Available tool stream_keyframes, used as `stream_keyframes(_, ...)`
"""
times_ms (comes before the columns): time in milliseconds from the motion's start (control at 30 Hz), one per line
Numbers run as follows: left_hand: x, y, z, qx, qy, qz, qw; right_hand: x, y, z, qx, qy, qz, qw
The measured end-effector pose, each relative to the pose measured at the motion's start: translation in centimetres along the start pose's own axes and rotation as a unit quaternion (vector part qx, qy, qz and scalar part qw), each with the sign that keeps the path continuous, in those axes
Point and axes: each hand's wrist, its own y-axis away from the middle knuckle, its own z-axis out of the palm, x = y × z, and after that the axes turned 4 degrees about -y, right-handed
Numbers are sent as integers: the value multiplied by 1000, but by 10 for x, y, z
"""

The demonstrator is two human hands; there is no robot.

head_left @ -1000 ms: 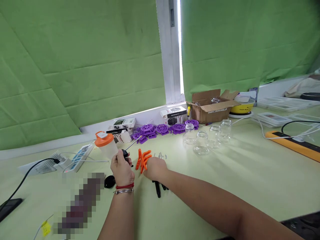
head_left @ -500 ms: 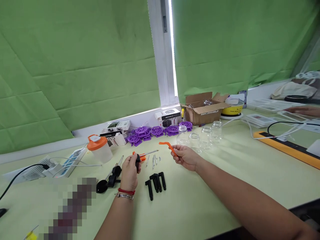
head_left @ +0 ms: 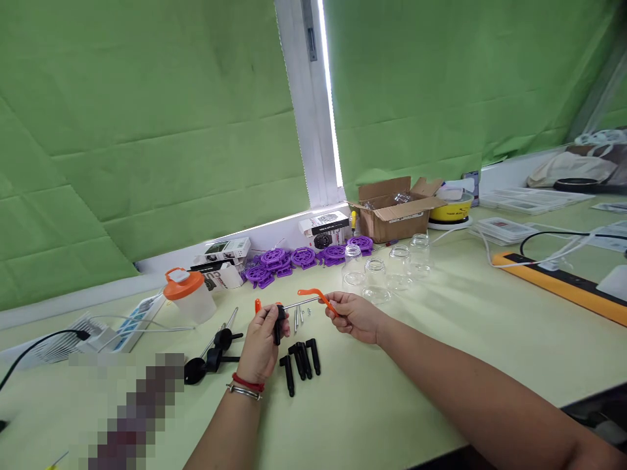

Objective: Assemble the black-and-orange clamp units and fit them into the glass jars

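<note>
My left hand (head_left: 259, 346), closed, grips a black plastic part (head_left: 279, 321) with a thin metal rod (head_left: 300, 303) pointing right. In my right hand (head_left: 356, 318) is a bent orange plastic piece (head_left: 307, 292), pinched near its lower end. The rod's tip meets or passes behind the orange piece; I cannot tell whether they are joined. Under my hands lie several black L-shaped handles (head_left: 304, 360) and some loose metal pins (head_left: 296, 320). Left of my left hand rest black parts with metal rods (head_left: 214, 359). Another orange piece (head_left: 257, 305) shows behind that hand.
Clear glass jars (head_left: 376, 287) stand beyond my right hand. Purple wheel-like parts (head_left: 304, 258) line the back, before small boxes (head_left: 326, 230) and an open carton (head_left: 392, 225). An orange-lidded container (head_left: 189, 297) and power strip (head_left: 142, 320) sit left; an orange-black strip (head_left: 563, 287) lies right.
My hands have come closer together, bringing the rod's tip up to the orange piece. Another person's hand at the far right has left the view. The camera view has shifted slightly.
</note>
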Motion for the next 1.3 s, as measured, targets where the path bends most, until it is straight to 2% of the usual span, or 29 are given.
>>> stream_keyframes(167, 0, 6, 7, -53, 2, 4, 999, 2, 1, 3, -21, 23, 0, 1000)
stream_keyframes(267, -1, 11, 9, -110, -27, 19, 993, 6, 1, 5, -46, 34, 1, 998)
stream_keyframes(367, -1, 15, 10, -142, -69, 32, 987, 8, 2, 8, -62, 50, 1, 997)
stream_keyframes(600, 4, 23, 15, -162, -96, 40, 981, 8, 6, 12, -54, 81, 18, 995)
stream_keyframes(800, 12, 29, 18, -160, -97, 46, 981, 7, 6, 11, -35, 87, -1, 996)
stream_keyframes(1067, 17, 34, 14, -214, -165, 99, 958, 5, 10, 16, -36, 70, -21, 997)
stream_keyframes(1300, 21, 35, 15, -241, -139, 114, 954, 2, 12, 21, -35, 68, -25, 997)
